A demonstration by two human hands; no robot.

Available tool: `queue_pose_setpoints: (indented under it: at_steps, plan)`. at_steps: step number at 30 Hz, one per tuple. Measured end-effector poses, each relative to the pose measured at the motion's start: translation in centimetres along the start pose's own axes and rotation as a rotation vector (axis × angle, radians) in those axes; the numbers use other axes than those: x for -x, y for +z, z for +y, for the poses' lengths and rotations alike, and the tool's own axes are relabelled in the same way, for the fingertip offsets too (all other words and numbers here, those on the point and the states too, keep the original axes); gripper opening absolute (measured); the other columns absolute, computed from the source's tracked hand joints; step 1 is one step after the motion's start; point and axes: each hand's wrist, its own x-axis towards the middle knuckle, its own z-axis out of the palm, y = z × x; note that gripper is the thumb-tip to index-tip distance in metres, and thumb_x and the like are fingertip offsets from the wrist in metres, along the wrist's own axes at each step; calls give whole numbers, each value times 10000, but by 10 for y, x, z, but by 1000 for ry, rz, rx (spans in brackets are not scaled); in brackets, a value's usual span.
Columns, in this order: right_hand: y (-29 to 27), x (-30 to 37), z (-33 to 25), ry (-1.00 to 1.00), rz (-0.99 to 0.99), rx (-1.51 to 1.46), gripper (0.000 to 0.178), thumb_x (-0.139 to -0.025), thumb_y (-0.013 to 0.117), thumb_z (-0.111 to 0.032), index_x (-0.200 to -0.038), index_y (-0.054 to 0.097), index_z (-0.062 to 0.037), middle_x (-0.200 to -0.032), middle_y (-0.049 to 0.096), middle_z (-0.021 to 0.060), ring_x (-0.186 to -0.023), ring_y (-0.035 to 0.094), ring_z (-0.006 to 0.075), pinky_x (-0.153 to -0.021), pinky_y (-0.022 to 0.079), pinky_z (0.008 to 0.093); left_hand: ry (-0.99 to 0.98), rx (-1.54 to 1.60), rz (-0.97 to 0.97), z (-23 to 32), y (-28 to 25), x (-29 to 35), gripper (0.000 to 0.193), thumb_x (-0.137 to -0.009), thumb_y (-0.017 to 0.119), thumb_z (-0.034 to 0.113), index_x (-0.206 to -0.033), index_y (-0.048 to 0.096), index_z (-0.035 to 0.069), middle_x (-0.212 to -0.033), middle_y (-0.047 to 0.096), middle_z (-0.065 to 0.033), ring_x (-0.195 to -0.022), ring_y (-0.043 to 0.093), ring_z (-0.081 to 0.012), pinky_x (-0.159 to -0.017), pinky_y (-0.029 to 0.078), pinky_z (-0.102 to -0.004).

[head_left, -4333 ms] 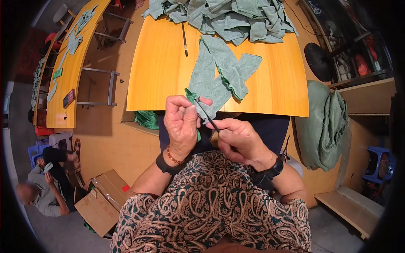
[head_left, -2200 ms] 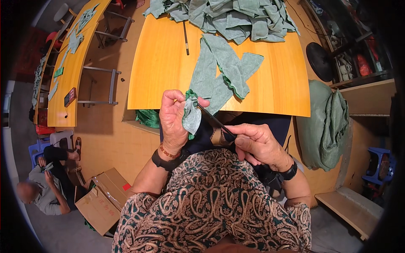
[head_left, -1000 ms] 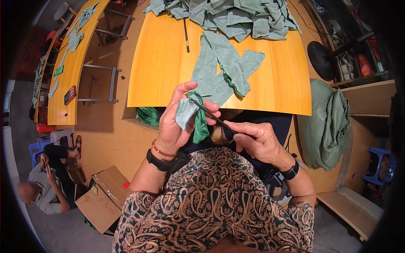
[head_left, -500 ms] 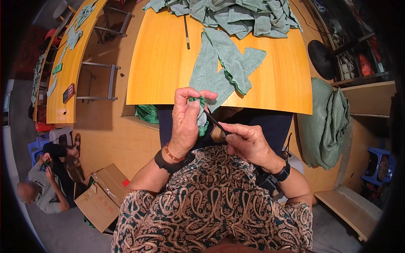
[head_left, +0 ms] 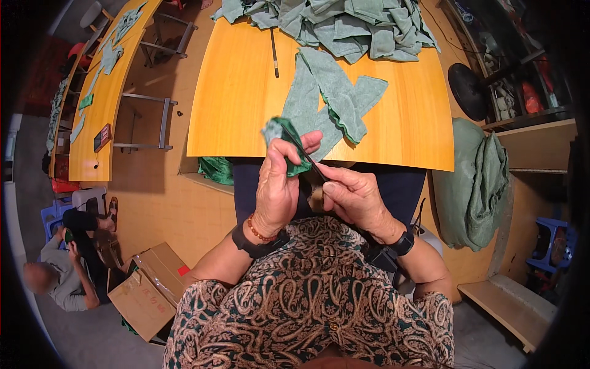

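My left hand (head_left: 276,194) is closed loosely around a small green fabric piece (head_left: 287,132), dark and shiny on one part and pale on another. The fabric stands up past the fingers, its upper tip blurred. My right hand (head_left: 356,197) pinches a thin black stick (head_left: 316,171) that slants up to the left against the fabric. Whether the stick is inside the fabric or only beside it, I cannot tell. Just beyond both hands, flat pale green cloth pieces (head_left: 335,92) with darker green edges overlap on the yellow table (head_left: 233,111).
A heap of pale green cloth pieces (head_left: 362,27) covers the table's far side, with another black stick (head_left: 274,55) nearby. A large green sack (head_left: 470,184) stands at right. Left are a cardboard box (head_left: 144,292), a second table (head_left: 92,144) and a seated person (head_left: 67,270).
The fabric, bunched in my left fingers before, now rises above them and shows more dark green. My left fingers have loosened and lowered around it. My right hand still pinches the stick.
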Motion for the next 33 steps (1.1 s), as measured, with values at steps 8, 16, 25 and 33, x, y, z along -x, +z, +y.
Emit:
queue_pose_setpoints:
  at_steps: [8, 16, 25, 33]
  plan:
    - [0, -3, -16, 78, 16, -163, 353, -976, 586, -98, -1316, 554, -11, -691, 604, -7, -522, 529, 46, -456, 408, 190, -187, -142, 214, 8, -12, -4, 337, -1066, 405, 322, -861, 463, 60, -1002, 655, -163, -852, 678, -218, -732, 541, -300]
    - [5, -47, -56, -15, 54, 97, 291, -914, 685, -138, -1121, 603, 48, -757, 632, 24, -513, 518, 44, -425, 381, 201, 215, -803, -133, 10, -5, 7, 179, -888, 610, 26, -777, 470, 37, -846, 651, -96, -770, 628, -162, -689, 504, -281]
    - [4, -52, -64, -47, 107, 187, 242, -871, 723, -99, -1032, 602, 34, -755, 642, 12, -559, 537, 28, -438, 407, 194, 204, -650, -176, 16, -10, 12, 143, -908, 625, 54, -982, 507, 26, -1048, 631, -130, -812, 611, -157, -737, 500, -293]
    - [13, -42, -63, -86, 69, 169, 180, -903, 691, -108, -988, 605, 24, -699, 614, -6, -496, 504, 22, -408, 385, 186, 336, -911, 77, 17, -9, 0, 150, -863, 698, 13, -961, 585, 11, -935, 635, -70, -779, 609, -119, -703, 501, -243]
